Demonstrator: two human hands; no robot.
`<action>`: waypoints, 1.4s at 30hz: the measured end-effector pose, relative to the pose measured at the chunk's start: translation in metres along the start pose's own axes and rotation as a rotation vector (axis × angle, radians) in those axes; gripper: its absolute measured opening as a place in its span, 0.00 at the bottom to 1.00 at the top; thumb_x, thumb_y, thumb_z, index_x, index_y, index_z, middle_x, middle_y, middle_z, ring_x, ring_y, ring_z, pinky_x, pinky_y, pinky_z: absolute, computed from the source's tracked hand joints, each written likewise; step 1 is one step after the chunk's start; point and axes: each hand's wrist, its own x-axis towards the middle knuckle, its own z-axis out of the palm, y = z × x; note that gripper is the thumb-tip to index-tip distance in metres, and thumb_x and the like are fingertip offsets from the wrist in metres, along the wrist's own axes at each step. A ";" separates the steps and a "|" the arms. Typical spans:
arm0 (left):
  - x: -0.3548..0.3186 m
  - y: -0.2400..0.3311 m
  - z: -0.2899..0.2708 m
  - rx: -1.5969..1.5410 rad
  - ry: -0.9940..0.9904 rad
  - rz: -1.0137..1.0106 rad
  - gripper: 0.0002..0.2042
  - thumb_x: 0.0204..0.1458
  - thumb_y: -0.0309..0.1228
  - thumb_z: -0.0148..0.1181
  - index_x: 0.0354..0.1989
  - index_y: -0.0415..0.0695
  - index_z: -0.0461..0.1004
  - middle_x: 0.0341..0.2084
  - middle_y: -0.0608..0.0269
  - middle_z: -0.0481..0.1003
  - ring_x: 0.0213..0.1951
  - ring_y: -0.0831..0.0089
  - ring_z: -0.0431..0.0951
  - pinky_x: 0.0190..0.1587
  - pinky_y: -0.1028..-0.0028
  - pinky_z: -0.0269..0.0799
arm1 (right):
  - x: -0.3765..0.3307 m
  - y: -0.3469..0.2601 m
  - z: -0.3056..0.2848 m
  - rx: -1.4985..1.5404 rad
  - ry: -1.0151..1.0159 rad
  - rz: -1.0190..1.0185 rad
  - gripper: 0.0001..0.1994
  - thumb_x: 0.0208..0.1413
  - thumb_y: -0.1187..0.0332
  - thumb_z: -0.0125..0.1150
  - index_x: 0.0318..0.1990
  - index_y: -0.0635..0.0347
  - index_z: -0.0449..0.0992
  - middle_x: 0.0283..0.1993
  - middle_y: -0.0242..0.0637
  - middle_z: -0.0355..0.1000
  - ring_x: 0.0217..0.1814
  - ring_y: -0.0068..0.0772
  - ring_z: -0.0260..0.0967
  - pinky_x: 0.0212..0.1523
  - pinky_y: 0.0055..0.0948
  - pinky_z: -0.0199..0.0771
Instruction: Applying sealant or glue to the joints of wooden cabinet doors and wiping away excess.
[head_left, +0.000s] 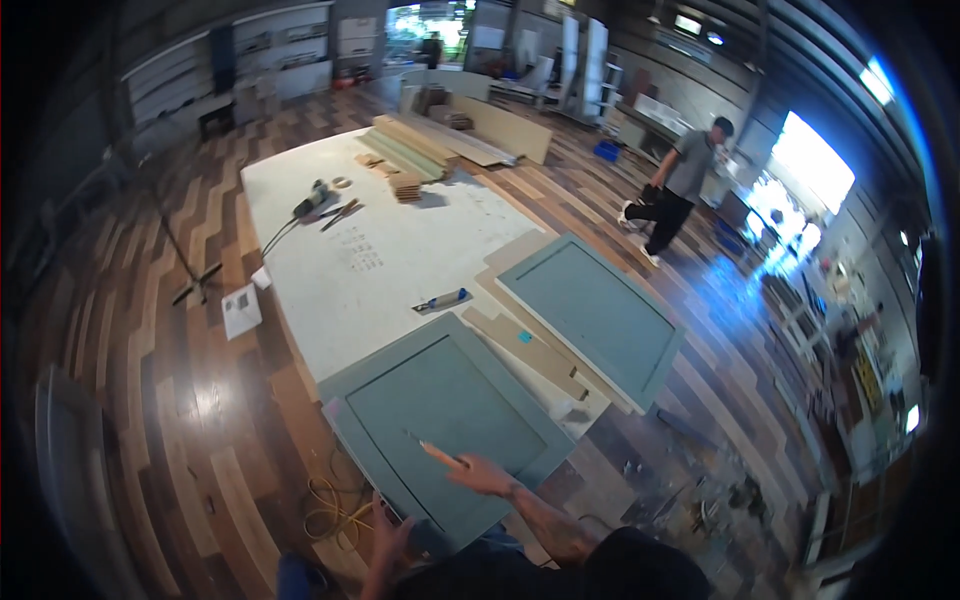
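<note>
A grey-green framed cabinet door lies on the near end of the white-topped worktable. Over its panel, my right hand is closed around a slim tool with an orange-brown handle and a thin metal tip pointing away to the left. Its exact kind is too small to make out. At the door's near left edge, my left hand grips the rim between thumb and fingers. To the right lies a second grey-green door, with a brown strip between the two.
A blue-handled tool lies beyond the near door. Further off are a corded power tool, hand tools and stacked wood strips. A yellow cord coils on the floor at left. A person walks past the table at right.
</note>
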 end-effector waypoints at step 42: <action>-0.179 -0.034 -0.047 -0.518 1.024 -0.467 0.20 0.60 0.36 0.60 0.60 0.53 0.67 0.37 0.72 0.68 0.35 0.78 0.66 0.38 0.71 0.63 | -0.045 0.143 -0.089 0.167 0.989 0.202 0.08 0.61 0.66 0.64 0.42 0.60 0.79 0.33 0.38 0.77 0.33 0.31 0.76 0.37 0.31 0.77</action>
